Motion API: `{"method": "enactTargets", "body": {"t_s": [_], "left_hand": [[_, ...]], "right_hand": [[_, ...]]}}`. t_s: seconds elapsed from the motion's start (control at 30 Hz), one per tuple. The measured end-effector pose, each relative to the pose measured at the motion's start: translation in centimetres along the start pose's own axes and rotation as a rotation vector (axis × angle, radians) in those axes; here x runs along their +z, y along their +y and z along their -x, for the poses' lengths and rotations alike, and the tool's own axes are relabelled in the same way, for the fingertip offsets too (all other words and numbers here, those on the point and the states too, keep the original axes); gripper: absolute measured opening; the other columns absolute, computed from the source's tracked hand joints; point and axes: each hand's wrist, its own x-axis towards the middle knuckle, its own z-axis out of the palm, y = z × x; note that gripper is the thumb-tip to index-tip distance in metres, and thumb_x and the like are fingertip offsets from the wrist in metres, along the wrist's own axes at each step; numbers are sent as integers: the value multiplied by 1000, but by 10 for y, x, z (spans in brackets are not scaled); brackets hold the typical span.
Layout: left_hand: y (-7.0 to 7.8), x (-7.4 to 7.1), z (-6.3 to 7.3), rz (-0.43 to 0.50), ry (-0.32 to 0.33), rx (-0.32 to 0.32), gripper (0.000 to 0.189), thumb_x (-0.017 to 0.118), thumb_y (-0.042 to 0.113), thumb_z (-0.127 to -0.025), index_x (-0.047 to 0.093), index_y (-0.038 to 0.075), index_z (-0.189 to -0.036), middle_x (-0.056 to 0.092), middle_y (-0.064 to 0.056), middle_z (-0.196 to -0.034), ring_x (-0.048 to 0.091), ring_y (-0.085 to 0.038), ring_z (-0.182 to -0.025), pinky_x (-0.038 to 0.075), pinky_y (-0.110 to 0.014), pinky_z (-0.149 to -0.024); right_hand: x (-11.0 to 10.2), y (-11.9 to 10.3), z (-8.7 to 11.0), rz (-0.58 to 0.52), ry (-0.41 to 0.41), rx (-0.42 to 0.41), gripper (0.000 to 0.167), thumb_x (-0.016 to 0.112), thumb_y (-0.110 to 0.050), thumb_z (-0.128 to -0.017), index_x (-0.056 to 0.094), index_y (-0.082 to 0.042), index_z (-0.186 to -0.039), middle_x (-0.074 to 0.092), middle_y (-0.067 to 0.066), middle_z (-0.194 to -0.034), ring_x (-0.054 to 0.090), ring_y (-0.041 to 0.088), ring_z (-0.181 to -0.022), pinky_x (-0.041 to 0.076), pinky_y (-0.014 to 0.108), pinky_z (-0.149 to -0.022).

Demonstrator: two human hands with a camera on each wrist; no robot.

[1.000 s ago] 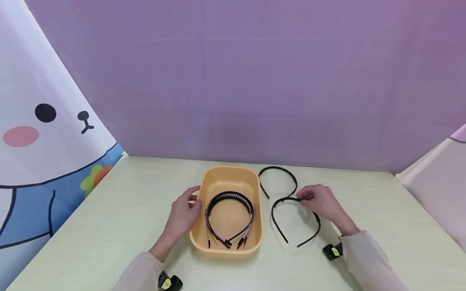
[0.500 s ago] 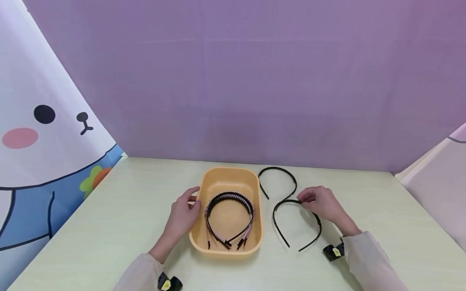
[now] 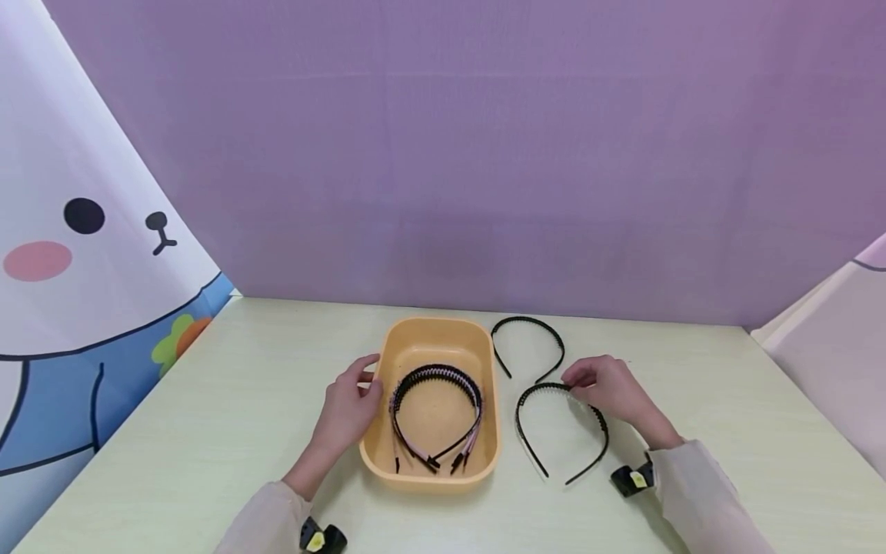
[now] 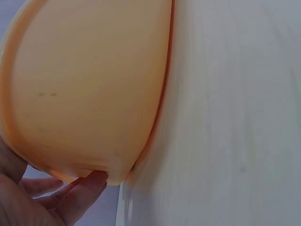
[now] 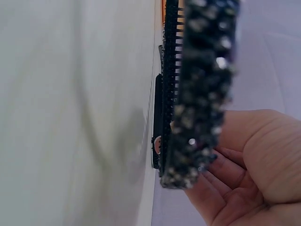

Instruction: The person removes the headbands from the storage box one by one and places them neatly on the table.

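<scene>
My left hand (image 3: 353, 404) holds the left side of a pale orange plastic basin (image 3: 439, 483). In the left wrist view its fingers (image 4: 84, 195) lie against the basin's outer wall, with the thumb by the rim. Inside the basin rests a nested group of black and pink toothed headbands (image 3: 436, 371). To the right, my right hand (image 3: 612, 388) pinches the top of a black headband (image 3: 526, 442) between thumb and fingers. That headband is studded with glittering beads in the right wrist view, and its ends point toward me. Another black headband (image 3: 526, 318) lies just behind it.
The pale wooden table (image 3: 242, 400) ends at a purple cloth backdrop (image 3: 443, 192). A printed cartoon cloth (image 3: 83, 323) hangs at the left, and a pale cloth (image 3: 831, 346) at the right. Black cameras sit on both wrists.
The headband in my right hand has shifted slightly, its open ends now a little nearer me. The left hand and the basin stay in place.
</scene>
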Motion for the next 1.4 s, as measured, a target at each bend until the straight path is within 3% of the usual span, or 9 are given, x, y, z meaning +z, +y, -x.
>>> {"method": "enactTargets", "body": {"t_s": [0.53,1.0,1.4], "left_hand": [[4,-2,3,-2,1,3,42,51,10,-92,51,2,-134,65,-21,-106,66,-22,-83,55,-32,-66],[1,1,1,-5,1,-4,43,52,11,-92,51,2,-134,66,-21,-106,66,-22,-82,54,-31,-66],[1,-1,1,1,-12,-1,42,51,11,-93,50,2,-134,65,-22,-108,66,-24,-87,55,-33,-68]], "right_hand": [[4,-4,-1,-38,-31,18,14,67,6,-77,71,-3,-87,71,7,-83,65,15,-74,50,21,-63],[16,-11,-8,-34,-63,-23,16,67,5,-77,71,-4,-89,71,5,-83,66,16,-75,51,23,-65],[26,-10,-10,-53,-41,-52,14,68,5,-78,71,-4,-89,71,6,-85,66,17,-78,52,24,-70]]}}
